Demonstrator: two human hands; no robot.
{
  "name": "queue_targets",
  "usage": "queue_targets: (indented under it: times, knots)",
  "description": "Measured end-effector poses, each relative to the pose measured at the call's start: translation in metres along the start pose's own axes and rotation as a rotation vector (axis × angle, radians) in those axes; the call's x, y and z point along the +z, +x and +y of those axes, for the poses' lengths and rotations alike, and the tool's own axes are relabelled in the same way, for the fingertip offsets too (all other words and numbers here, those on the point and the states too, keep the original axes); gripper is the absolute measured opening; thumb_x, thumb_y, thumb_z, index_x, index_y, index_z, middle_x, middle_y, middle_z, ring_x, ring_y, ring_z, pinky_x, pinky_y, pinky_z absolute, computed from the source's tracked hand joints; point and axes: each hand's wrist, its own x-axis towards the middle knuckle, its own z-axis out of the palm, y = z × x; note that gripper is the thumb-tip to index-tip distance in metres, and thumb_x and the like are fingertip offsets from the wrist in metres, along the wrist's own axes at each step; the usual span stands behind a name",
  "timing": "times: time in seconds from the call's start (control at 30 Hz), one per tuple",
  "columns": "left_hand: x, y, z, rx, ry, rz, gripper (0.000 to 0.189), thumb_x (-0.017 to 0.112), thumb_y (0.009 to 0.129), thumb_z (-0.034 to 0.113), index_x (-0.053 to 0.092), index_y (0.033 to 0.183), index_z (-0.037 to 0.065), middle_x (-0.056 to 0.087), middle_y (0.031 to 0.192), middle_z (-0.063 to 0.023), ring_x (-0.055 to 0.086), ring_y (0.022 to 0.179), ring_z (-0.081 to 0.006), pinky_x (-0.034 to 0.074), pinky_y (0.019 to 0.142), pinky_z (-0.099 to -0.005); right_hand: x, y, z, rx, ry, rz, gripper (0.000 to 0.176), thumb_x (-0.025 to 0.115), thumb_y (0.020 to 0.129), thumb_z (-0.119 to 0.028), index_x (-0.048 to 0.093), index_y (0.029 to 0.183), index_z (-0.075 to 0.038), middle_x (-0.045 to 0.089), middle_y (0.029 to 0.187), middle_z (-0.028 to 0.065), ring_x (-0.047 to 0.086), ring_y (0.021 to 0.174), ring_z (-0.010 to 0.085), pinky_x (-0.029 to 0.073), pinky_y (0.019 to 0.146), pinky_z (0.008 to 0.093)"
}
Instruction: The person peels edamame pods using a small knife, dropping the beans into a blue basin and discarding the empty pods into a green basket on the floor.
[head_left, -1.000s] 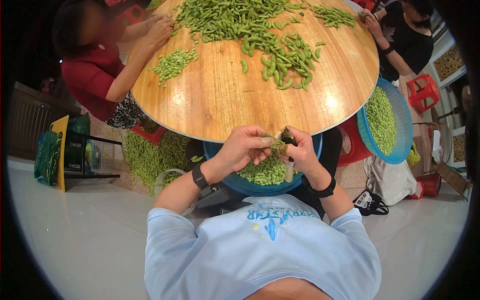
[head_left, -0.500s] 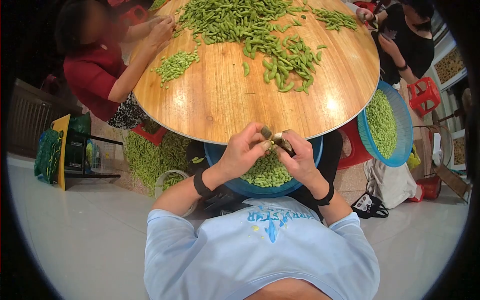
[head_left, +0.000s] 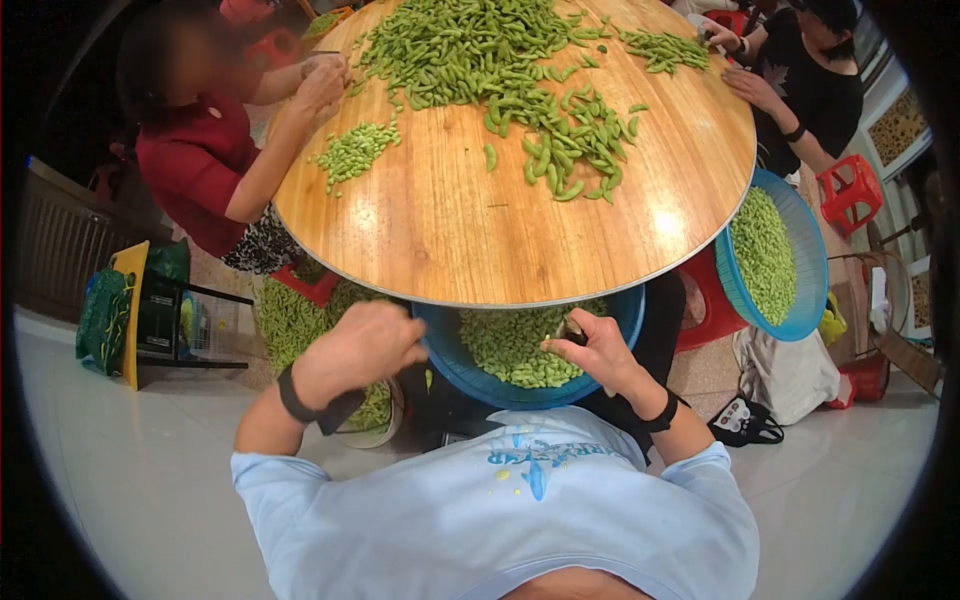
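My left hand is raised left of the blue basket, above a pale bucket with green pods or hulls in it. Motion smears its fingers, and I see nothing clear in them. Over the basket's right side, my right hand is closed in a pinch. Something dark, perhaps a finger cover, shows at its fingers, with a tiny pale bit at the tip. Below it, shelled green beans fill the basket's bottom.
A round wooden table carries a heap of bean pods and a small pile of shelled beans. One person works at left, another at right. A second blue basket holds beans beside red stools.
My hands have parted: the left swung left and toward me, away from the basket; the right lowered slightly over it. The person at right now has both hands at the table edge.
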Motion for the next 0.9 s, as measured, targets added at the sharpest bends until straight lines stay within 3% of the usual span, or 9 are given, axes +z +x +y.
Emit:
queue_targets:
  times: [0.13,0.27,0.37,0.5,0.57,0.67,0.7,0.77,0.9]
  knots:
    - [-0.006,0.096,-0.032,0.14,-0.15,0.601,0.017,0.058,0.083,0.014,0.061,0.076,-0.001,0.06,0.071,-0.0218,0.062,0.073,-0.0408,0.049,0.065,-0.0482,0.003,0.0,-0.02,0.229,0.517,-0.056,0.009,0.058,0.09,-0.01,0.054,0.091,-0.003,0.049,0.061,-0.0004,0.043,0.047,0.0067,0.033,0.041,0.0221]
    - [-0.011,0.189,-0.064,-0.254,-0.214,0.72,0.022,0.059,0.082,0.017,0.061,0.077,-0.005,0.062,0.08,-0.0241,0.061,0.079,-0.0403,0.049,0.068,-0.0468,0.005,-0.003,-0.016,0.353,0.997,-0.146,0.012,0.052,0.093,-0.011,0.053,0.101,-0.003,0.05,0.071,0.0059,0.041,0.049,0.0078,0.031,0.04,0.0211]
    - [0.002,0.222,-0.075,-0.363,-0.12,0.801,0.022,0.062,0.079,0.016,0.062,0.079,-0.006,0.062,0.074,-0.0246,0.062,0.075,-0.0414,0.049,0.069,-0.0468,0.016,-0.009,-0.01,0.479,1.273,-0.147,0.016,0.051,0.094,-0.015,0.053,0.104,-0.003,0.048,0.073,0.0059,0.04,0.051,0.0084,0.031,0.04,0.021]
    - [0.012,0.227,-0.082,-0.292,-0.206,0.808,0.019,0.065,0.076,0.013,0.062,0.082,-0.005,0.063,0.073,-0.0194,0.064,0.069,-0.0338,0.051,0.064,-0.0411,0.025,-0.014,-0.014,0.358,1.175,-0.151,0.022,0.046,0.098,-0.022,0.051,0.106,-0.003,0.047,0.075,0.0057,0.039,0.053,0.0091,0.033,0.041,0.0209]
    - [0.01,0.21,-0.067,-0.214,-0.662,0.706,0.017,0.066,0.077,0.01,0.063,0.087,-0.003,0.064,0.073,-0.0098,0.061,0.062,-0.0198,0.048,0.055,-0.0316,0.021,-0.009,-0.016,0.302,1.164,-0.137,0.024,0.043,0.099,-0.023,0.05,0.108,-0.003,0.048,0.076,0.0059,0.041,0.054,0.0092,0.033,0.041,0.0206]
    - [0.002,0.165,-0.022,-0.138,-1.235,0.429,0.016,0.065,0.081,0.011,0.064,0.092,-0.001,0.064,0.074,-0.0085,0.061,0.067,-0.0151,0.049,0.057,-0.0284,0.006,0.012,-0.019,0.109,0.99,0.027,0.028,0.043,0.099,-0.023,0.049,0.118,-0.003,0.049,0.078,0.0058,0.044,0.056,0.0094,0.035,0.042,0.0208]
    - [0.006,0.155,-0.011,-0.137,-1.235,0.421,0.016,0.065,0.081,0.011,0.064,0.092,-0.001,0.064,0.074,-0.0085,0.061,0.067,-0.0151,0.049,0.057,-0.0284,0.003,0.018,-0.028,0.073,0.98,0.101,0.031,0.043,0.099,-0.021,0.047,0.124,-0.003,0.05,0.078,0.0058,0.045,0.056,0.0096,0.036,0.042,0.0208]
    - [0.02,0.137,0.01,-0.027,-1.522,0.297,0.01,0.064,0.086,0.01,0.064,0.092,0.003,0.063,0.075,-0.0011,0.056,0.064,-0.0052,0.042,0.05,-0.0195,0.003,0.024,-0.038,0.049,0.973,0.18,0.034,0.043,0.099,-0.02,0.045,0.13,-0.004,0.051,0.078,0.0058,0.045,0.057,0.0097,0.037,0.043,0.0208]
    - [0.033,0.123,0.035,0.013,-1.733,0.267,0.008,0.063,0.087,0.008,0.064,0.094,0.003,0.063,0.077,-0.0005,0.056,0.064,-0.0053,0.041,0.051,-0.0179,0.006,0.027,-0.039,0.052,1.053,0.09,0.04,0.044,0.098,-0.017,0.041,0.137,-0.006,0.049,0.079,0.0059,0.044,0.058,0.0103,0.038,0.045,0.0202]
